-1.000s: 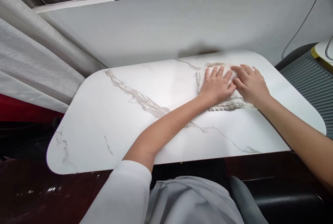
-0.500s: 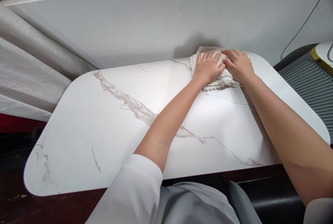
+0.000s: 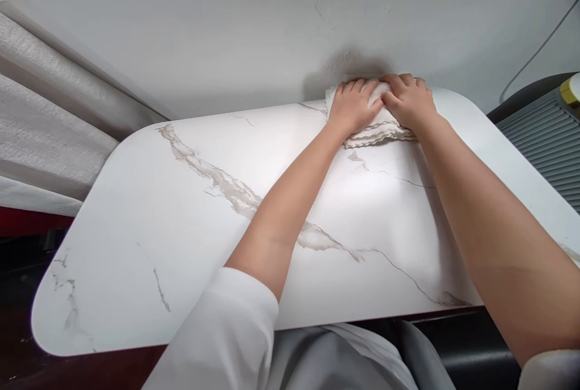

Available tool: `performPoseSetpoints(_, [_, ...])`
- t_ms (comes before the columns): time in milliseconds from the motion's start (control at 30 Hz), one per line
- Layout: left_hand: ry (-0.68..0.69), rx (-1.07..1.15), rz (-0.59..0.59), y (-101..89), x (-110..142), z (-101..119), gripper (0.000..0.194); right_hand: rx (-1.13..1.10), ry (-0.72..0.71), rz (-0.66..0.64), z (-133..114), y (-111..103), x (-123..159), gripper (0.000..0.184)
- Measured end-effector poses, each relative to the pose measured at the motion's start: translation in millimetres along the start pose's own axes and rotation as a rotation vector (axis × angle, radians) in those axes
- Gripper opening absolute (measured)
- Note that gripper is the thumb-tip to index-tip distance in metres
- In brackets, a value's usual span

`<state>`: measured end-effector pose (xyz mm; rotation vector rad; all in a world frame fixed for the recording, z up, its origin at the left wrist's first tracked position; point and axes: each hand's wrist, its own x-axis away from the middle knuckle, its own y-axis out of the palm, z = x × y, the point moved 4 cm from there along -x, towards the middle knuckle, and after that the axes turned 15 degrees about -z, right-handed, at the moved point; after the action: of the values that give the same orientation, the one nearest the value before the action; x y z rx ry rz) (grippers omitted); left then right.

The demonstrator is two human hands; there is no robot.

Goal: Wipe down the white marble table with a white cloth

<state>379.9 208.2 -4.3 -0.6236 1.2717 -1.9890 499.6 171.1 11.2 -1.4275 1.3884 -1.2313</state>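
A folded off-white cloth [image 3: 383, 130] with wavy edges lies at the far edge of the white marbled table [image 3: 217, 263]. My left hand [image 3: 353, 106] presses down on the cloth's left part, palm down, its fingers spread out. Beside it, my right hand [image 3: 410, 100] arches over the right part, fingers close together and bent over the cloth at its far side. The two thumbs come near each other over the middle of the cloth. Part of the cloth is hidden under both hands.
A grey-white wall [image 3: 226, 40] stands right behind the table's far edge. White curtain-like fabric [image 3: 49, 118] hangs at the left. To the right is a ribbed grey appliance [image 3: 541, 142] with a yellow trim, and a thin cable [image 3: 539, 49] runs along the wall.
Both hands and the cloth have shifted slightly away from me, toward the wall. The cloth's far part now shows less behind the fingers. The camera view has also moved a little.
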Motion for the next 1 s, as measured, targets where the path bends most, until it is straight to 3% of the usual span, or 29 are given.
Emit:
performPoseSetpoints(300, [-0.016, 0.027, 0.005, 4.3, 1, -7, 0.059, 0.026, -0.005, -0.001, -8, 4, 0, 0.046])
performPoseSetpoints(600, [-0.171, -0.161, 0.079, -13.5, 60, -10, 0.05, 0.002, -0.142, 0.004, -42, 14, 11, 0.049])
performPoseSetpoints(800, [-0.228, -0.196, 0.064, -5.6, 85, 4, 0.052, 0.012, -0.146, -0.016, -45, 21, 35, 0.054])
performPoseSetpoints(1000, [-0.194, -0.213, 0.024, 7.5, 113, 26, 0.053, 0.061, -0.117, 0.013, -40, 28, 79, 0.056])
